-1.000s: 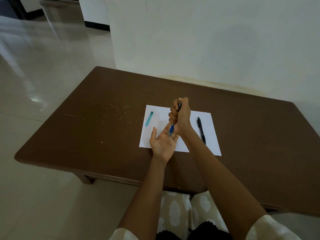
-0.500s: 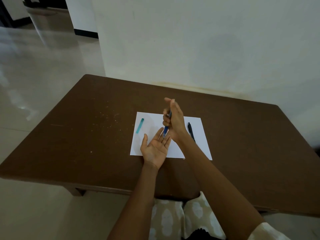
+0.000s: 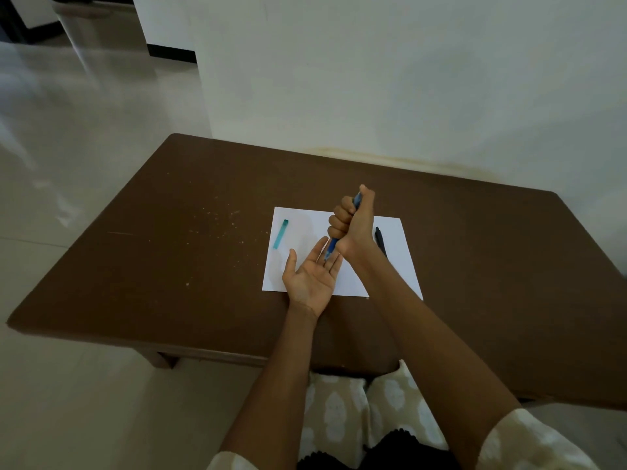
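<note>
Thumb now clamped down, right grip [image 3: 353, 225] fists the blue pen [image 3: 331, 247], tip touching the open left grip [image 3: 310, 278] over paper [image 3: 305, 228].

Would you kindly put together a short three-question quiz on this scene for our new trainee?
1. True or false: the teal bar and the black pen both lie on the white paper sheet.
2. The right hand grips in its fist: A the black pen, B the blue pen, C the teal bar.
3. Fill in: the left hand is held with straight fingers, palm ____.
Key: 1 true; 2 B; 3 up.
</note>
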